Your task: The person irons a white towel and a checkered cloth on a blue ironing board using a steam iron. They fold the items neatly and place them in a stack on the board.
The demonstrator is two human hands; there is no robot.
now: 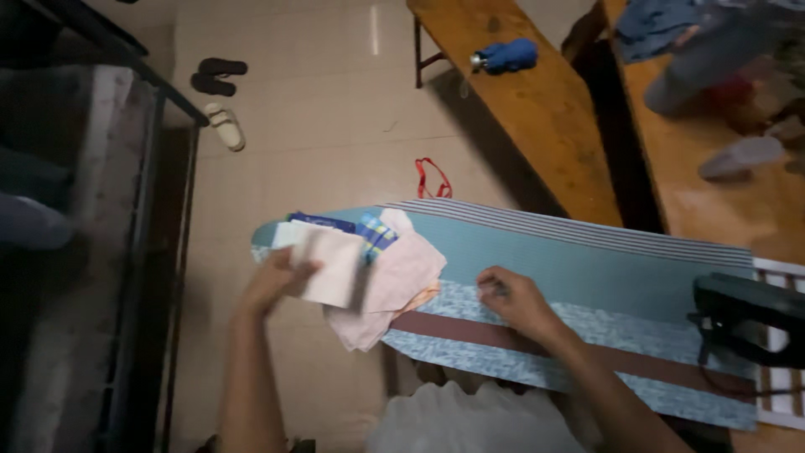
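Soft matt cloths (394, 277); glossy floor tiles (319, 126); wood bench (545, 109).

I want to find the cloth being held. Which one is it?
Look at the long blue ironing board, then its narrow end with the small pile of cloths. The left hand holds a pale folded cloth, lighter and flatter than the rumpled pink ones.

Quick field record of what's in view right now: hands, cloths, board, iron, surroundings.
Left hand: grips a pale folded cloth
Right hand: rests on the ironing board, fingers curled
Cloth pile: pink and checked pieces at the board's narrow end
Iron: dark, at the board's right end
Bench: wooden, blue folded umbrella on it
Floor: sandals, red strap
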